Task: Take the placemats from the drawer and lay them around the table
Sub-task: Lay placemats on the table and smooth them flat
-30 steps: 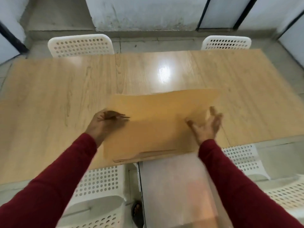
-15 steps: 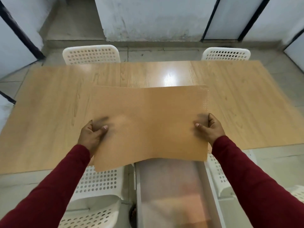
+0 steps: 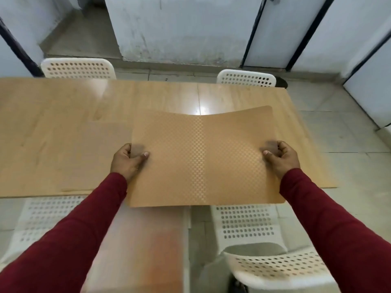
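Observation:
A tan placemat [image 3: 203, 159] with a fine checkered texture hangs slightly bowed over the near edge of the wooden table [image 3: 53, 115]. My left hand [image 3: 127, 160] pinches its left edge, thumb on top. My right hand [image 3: 282, 158] pinches its right edge the same way. A second tan placemat [image 3: 95, 157] seems to lie flat on the table just left of the held one, faint against the wood. Below the mat, a blurred pale drawer [image 3: 137, 240] stands open between the chairs.
White perforated chairs stand at the far side, left [image 3: 78, 68] and right [image 3: 246, 78]. Two more are tucked at the near side [image 3: 48, 218] [image 3: 245, 223], and another [image 3: 279, 269] sits at the bottom right. Tiled floor [image 3: 338, 132] runs along the table's right end.
My right hand went from open beside the mat to pinching its right edge. The mat has lifted off the stack and shifted right along the table, held by both hands.

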